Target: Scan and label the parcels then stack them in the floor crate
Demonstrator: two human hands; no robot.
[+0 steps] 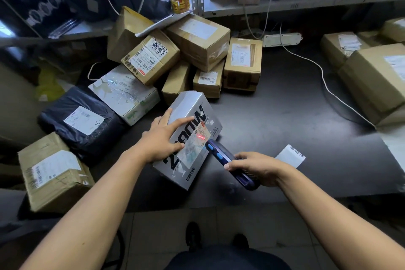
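Note:
A silver-grey box (192,107) with large black lettering lies on the dark table (285,116) in front of me. My left hand (162,138) rests flat on its top, fingers spread, beside its shipping label (197,140). My right hand (256,167) grips a dark blue handheld scanner (221,155) with blue side buttons. The scanner points at the label, where a red scan line glows. A white paper slip (290,155) lies just right of the scanner.
Several brown cartons (197,39) are piled behind the box, with a white box (129,92) and a black poly-bag parcel (81,120) to the left. Another carton (52,173) sits at the near left edge, more cartons (377,81) at right. A white cable (324,81) crosses the table.

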